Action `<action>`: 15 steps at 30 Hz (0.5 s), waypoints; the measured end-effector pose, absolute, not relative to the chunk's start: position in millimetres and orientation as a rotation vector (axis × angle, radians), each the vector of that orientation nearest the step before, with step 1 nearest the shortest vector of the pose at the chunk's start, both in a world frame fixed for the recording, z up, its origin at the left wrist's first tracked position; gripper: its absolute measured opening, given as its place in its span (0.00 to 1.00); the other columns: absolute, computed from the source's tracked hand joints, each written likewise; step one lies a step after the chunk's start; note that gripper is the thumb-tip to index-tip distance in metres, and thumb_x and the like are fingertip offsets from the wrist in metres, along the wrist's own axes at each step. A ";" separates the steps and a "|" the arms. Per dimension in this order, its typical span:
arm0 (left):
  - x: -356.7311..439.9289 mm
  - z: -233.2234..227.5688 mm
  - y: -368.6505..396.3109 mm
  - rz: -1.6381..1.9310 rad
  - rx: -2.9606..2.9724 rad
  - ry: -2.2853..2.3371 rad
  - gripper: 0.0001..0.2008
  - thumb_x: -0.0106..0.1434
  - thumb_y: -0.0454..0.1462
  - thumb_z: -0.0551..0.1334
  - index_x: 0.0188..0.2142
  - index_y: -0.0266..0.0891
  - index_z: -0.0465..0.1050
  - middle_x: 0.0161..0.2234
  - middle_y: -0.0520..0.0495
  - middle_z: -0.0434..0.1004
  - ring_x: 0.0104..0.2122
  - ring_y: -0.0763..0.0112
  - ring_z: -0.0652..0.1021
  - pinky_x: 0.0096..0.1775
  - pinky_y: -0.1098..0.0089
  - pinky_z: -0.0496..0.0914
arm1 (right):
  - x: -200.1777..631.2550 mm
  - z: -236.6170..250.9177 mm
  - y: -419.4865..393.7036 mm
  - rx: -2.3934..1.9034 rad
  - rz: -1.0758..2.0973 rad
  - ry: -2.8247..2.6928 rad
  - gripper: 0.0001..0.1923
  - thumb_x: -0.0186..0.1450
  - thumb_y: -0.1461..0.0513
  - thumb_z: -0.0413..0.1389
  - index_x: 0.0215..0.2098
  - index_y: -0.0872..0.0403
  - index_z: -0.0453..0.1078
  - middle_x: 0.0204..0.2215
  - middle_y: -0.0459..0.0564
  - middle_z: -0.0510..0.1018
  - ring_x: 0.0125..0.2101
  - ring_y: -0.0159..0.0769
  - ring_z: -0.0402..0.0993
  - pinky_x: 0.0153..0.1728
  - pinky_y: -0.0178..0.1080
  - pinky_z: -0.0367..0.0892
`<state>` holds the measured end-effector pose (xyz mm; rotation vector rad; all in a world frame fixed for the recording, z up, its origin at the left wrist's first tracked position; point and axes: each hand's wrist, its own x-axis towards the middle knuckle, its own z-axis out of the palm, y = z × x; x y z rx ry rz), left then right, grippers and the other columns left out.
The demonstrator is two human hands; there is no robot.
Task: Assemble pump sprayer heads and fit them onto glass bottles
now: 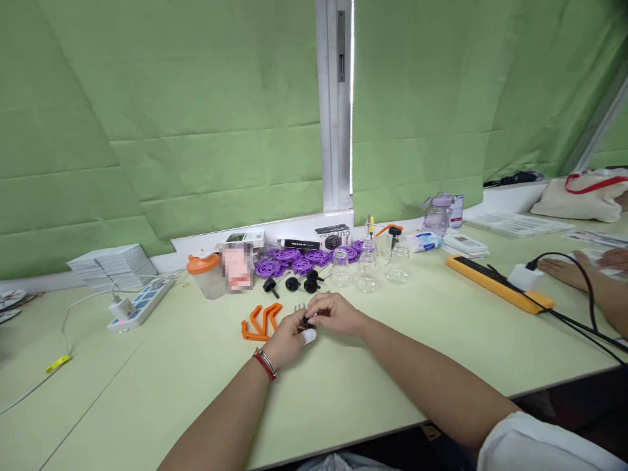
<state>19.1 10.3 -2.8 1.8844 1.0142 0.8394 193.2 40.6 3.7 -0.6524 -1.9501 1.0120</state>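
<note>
My left hand [288, 339], its thumb wrapped in white, is closed around a small black part [307, 321] over the table [363, 392]. My right hand [338, 314] meets it from the right, fingertips pinched on the same part. Fingers cover most of it, so its full shape is hidden. Thin grey prongs [299, 307] show just beyond the left fingers; whether they belong to the part I cannot tell. Orange angled handles [262, 322] lie beside my left hand. Farther back sit several black knobs with stems [293, 284] and clear plastic cups [366, 275].
Purple wheel-like pieces [289, 260] are heaped at the back, near an orange-lidded container [205, 275]. A white power strip [140, 307] lies left, an orange-yellow one [500, 284] right with black cables. Another person's hands [564, 268] rest at far right. Booklets [112, 265] are stacked at left.
</note>
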 end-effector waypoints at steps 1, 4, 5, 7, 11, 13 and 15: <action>18.9 -3.0 10.6 0.840 1.891 1.017 0.08 0.55 0.39 0.60 0.34 0.37 0.67 0.30 0.50 0.67 0.31 0.71 0.68 0.35 0.70 0.63 | 193.7 2.7 41.5 -0.640 1.001 -1.972 0.06 0.54 0.64 0.60 0.31 0.54 0.77 0.34 0.49 0.73 0.29 0.30 0.69 0.30 0.34 0.65; 18.3 -3.2 11.1 0.835 1.903 1.035 0.09 0.56 0.40 0.60 0.34 0.37 0.66 0.29 0.52 0.66 0.30 0.72 0.66 0.33 0.71 0.62 | 194.5 -1.1 44.3 -0.666 0.999 -2.001 0.07 0.53 0.64 0.61 0.32 0.53 0.77 0.35 0.49 0.72 0.27 0.28 0.67 0.28 0.33 0.64; 18.1 -3.3 11.3 0.836 1.906 1.039 0.09 0.56 0.40 0.60 0.34 0.37 0.66 0.29 0.52 0.65 0.29 0.72 0.66 0.33 0.71 0.61 | 194.3 -2.3 44.8 -0.684 1.002 -2.002 0.07 0.53 0.64 0.61 0.32 0.53 0.77 0.35 0.48 0.72 0.26 0.27 0.66 0.27 0.32 0.63; 17.7 -4.1 11.6 0.845 1.911 1.041 0.08 0.56 0.39 0.60 0.34 0.37 0.66 0.28 0.52 0.65 0.29 0.72 0.66 0.32 0.71 0.62 | 192.9 -4.3 44.8 -0.716 0.987 -1.992 0.07 0.53 0.64 0.62 0.32 0.53 0.76 0.35 0.48 0.72 0.24 0.25 0.64 0.26 0.32 0.62; 17.8 -7.5 12.4 0.870 1.895 1.032 0.07 0.55 0.36 0.60 0.33 0.37 0.66 0.29 0.51 0.67 0.30 0.71 0.68 0.34 0.70 0.63 | 188.0 -6.2 42.5 -0.771 0.926 -1.961 0.06 0.53 0.64 0.61 0.31 0.54 0.74 0.31 0.46 0.72 0.23 0.25 0.62 0.25 0.31 0.60; 17.9 -8.7 12.8 0.879 1.868 1.007 0.07 0.53 0.34 0.60 0.34 0.37 0.66 0.31 0.50 0.68 0.32 0.71 0.69 0.35 0.70 0.65 | 185.8 -6.4 41.7 -0.815 0.969 -1.921 0.06 0.53 0.64 0.60 0.31 0.55 0.73 0.25 0.44 0.70 0.22 0.25 0.61 0.24 0.30 0.58; 17.0 -8.1 13.5 0.917 1.828 0.974 0.11 0.51 0.32 0.60 0.36 0.38 0.66 0.33 0.49 0.70 0.34 0.70 0.71 0.37 0.69 0.66 | 184.4 -6.6 41.7 -0.856 1.080 -1.846 0.07 0.52 0.64 0.61 0.30 0.56 0.71 0.20 0.41 0.68 0.21 0.25 0.60 0.22 0.30 0.56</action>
